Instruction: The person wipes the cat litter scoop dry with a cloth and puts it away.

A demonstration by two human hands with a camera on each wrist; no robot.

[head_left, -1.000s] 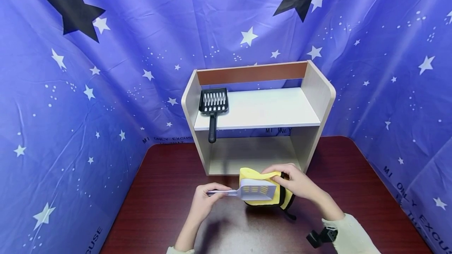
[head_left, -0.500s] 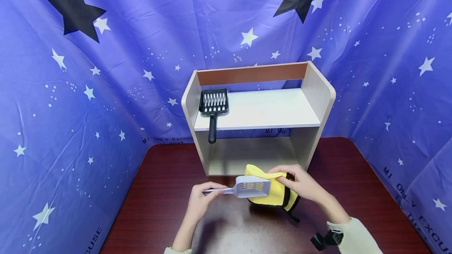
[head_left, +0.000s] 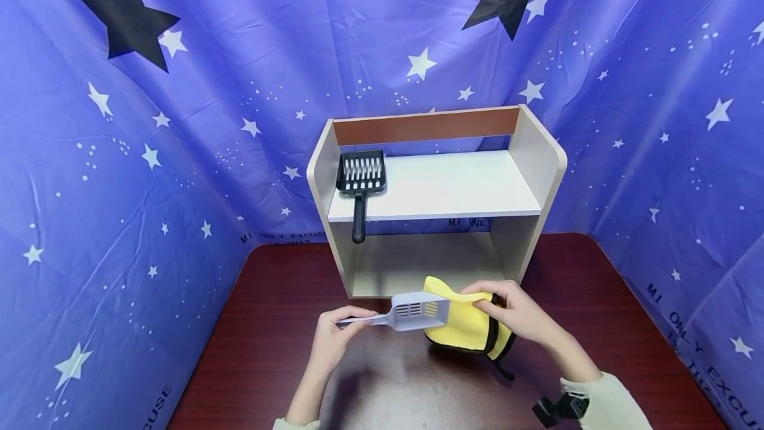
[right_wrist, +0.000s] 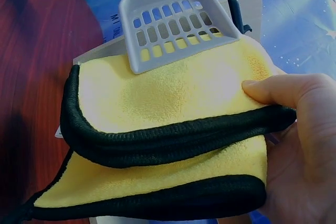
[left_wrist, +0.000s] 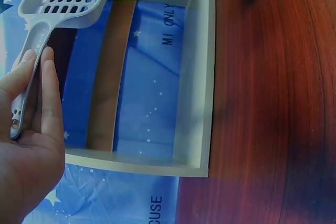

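Observation:
My left hand (head_left: 334, 337) pinches the handle of a light grey slotted litter scoop (head_left: 420, 311), thumb on one side and fingers on the other in the left wrist view. The scoop's head points right, its front edge overlapping a folded yellow cloth (head_left: 467, 324) with black edging. My right hand (head_left: 518, 310) grips that cloth at its right side, the thumb (right_wrist: 268, 88) lying on top of the fold. Lower layers of the cloth hang beneath, with a black-edged corner trailing down. Both hands are held over the table, in front of the shelf.
A pale wooden two-tier shelf (head_left: 438, 184) stands at the back of the dark red table (head_left: 262, 350). On its upper board lies a black slotted scoop (head_left: 361, 174), handle jutting over the front edge. Blue star-print curtains (head_left: 239, 85) enclose the back and sides.
The scoop has shifted left in my left hand, while my right hand and the cloth have moved right. Their overlap has shrunk to the scoop's front end.

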